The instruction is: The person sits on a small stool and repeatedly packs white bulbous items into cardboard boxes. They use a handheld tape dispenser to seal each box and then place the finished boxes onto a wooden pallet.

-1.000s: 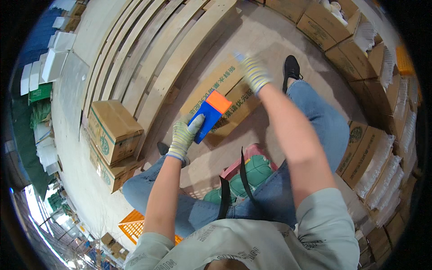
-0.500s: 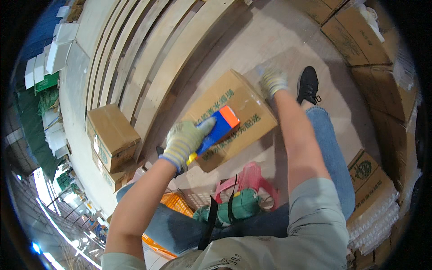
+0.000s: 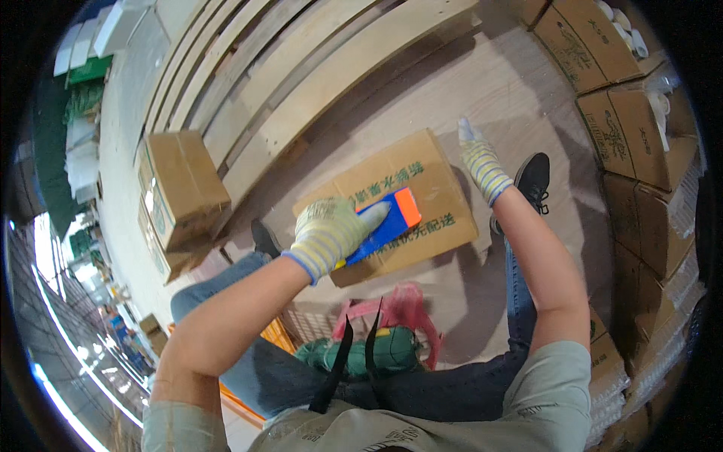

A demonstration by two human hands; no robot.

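A cardboard box [image 3: 440,192] with green printing lies on the floor before me, between my feet. My left hand [image 3: 329,232], in a pale striped work glove, is closed around a flat blue tool with an orange end [image 3: 385,224] and rests with it on the box top. The glove hides part of the tool, so its exact kind is unclear. Just off the box's right side is my gloved right hand [image 3: 482,162], seen edge-on. One digit stretches away from me; the other fingers are mostly hidden, and nothing shows in this hand.
A slatted wooden pallet [image 3: 301,113] lies beyond the box. Two stacked cartons [image 3: 181,184] stand at the left. More stacked cartons [image 3: 633,128] line the right side, with bubble wrap [image 3: 666,343] lower down. A pink stool [image 3: 407,301] and an orange crate [image 3: 279,337] are close to my legs.
My right hand has moved away from the box's far right edge and is no longer blurred. My left hand keeps hold of the blue tool on the box. The whole view has shifted slightly.
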